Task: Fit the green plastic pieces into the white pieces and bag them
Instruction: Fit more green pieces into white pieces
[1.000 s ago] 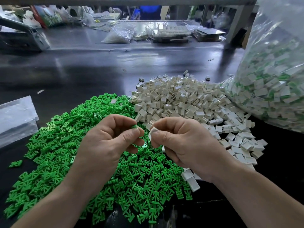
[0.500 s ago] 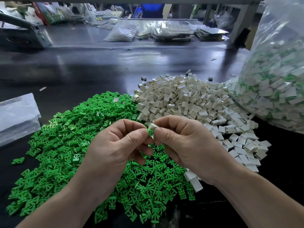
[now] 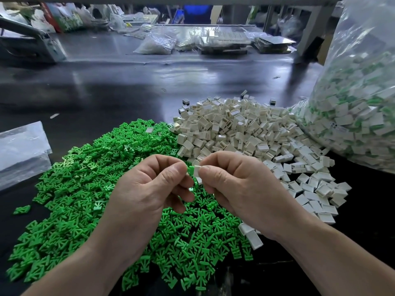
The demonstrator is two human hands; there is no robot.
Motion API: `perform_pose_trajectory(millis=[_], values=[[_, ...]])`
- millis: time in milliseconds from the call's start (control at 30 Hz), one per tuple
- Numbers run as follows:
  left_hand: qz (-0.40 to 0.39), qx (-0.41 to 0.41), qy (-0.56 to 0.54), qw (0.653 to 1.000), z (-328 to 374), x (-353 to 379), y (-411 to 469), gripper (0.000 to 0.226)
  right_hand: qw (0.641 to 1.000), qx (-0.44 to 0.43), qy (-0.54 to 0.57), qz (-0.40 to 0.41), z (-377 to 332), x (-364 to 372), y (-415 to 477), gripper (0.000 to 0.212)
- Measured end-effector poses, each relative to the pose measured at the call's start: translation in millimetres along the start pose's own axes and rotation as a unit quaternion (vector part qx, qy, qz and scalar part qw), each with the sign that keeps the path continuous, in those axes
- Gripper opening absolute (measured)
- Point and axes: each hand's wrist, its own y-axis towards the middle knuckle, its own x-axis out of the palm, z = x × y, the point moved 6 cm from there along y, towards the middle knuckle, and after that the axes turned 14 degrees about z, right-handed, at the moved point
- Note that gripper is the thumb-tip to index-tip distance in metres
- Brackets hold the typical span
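Observation:
My left hand (image 3: 149, 189) pinches a small green piece (image 3: 190, 170) between thumb and forefinger. My right hand (image 3: 237, 184) pinches a white piece (image 3: 196, 169) right against it, the two parts touching above the piles. A broad heap of green pieces (image 3: 85, 189) spreads under and left of my hands. The pile of white pieces (image 3: 245, 131) lies behind and to the right. A large clear bag (image 3: 359, 103) of assembled white-and-green parts stands at the right edge.
Folded clear plastic bags (image 3: 21, 150) lie at the left on the dark table (image 3: 128, 86). Far across the table sit more bags and trays (image 3: 213, 41). A few white pieces (image 3: 252, 236) lie under my right wrist.
My hands came together: a second ago the green and white pieces were apart, now they meet between my fingertips. Both hands rose slightly.

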Motion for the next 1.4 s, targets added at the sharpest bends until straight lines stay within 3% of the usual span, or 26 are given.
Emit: perform_pose_trajectory(millis=[300, 600, 733, 867, 1000, 1100, 1200, 1300, 1400], values=[[0.012, 0.027, 0.026, 0.999, -1, 0, -2, 0.009, 0.999, -0.039, -0.029, 0.005, 0, 5, -1, 0.021], [-0.081, -0.088, 0.015, 0.993, -5, 3, -3, 0.012, 0.993, -0.001, -0.094, -0.066, 0, 6, -2, 0.02], [-0.085, -0.1, -0.017, 0.991, -4, 6, -4, 0.009, 0.996, 0.029, -0.038, -0.077, -4, 8, -6, 0.017], [-0.052, -0.078, -0.04, 0.995, -4, 8, -5, 0.011, 0.996, 0.064, 0.055, -0.036, -5, 13, -8, 0.026], [-0.061, -0.065, -0.076, 0.993, -2, 11, -6, 0.013, 0.995, 0.048, 0.091, -0.017, -9, 21, -12, 0.02], [-0.056, -0.046, -0.08, 0.994, 1, 8, -3, 0.022, 0.992, 0.042, 0.118, -0.018, -13, 24, -12, 0.02], [0.0, -0.009, -0.009, 1.0, 3, 0, 4, 0.05, 0.995, 0.054, 0.069, -0.052, -12, 27, -12, 0.021], [-0.014, -0.074, -0.095, 0.993, 2, 5, -1, 0.072, 0.993, 0.021, -0.059, -0.098, -9, 39, -20, 0.017], [-0.066, -0.131, -0.107, 0.983, -2, 25, -17, 0.082, 0.991, 0.011, -0.072, -0.113, -7, 54, -29, 0.02]])
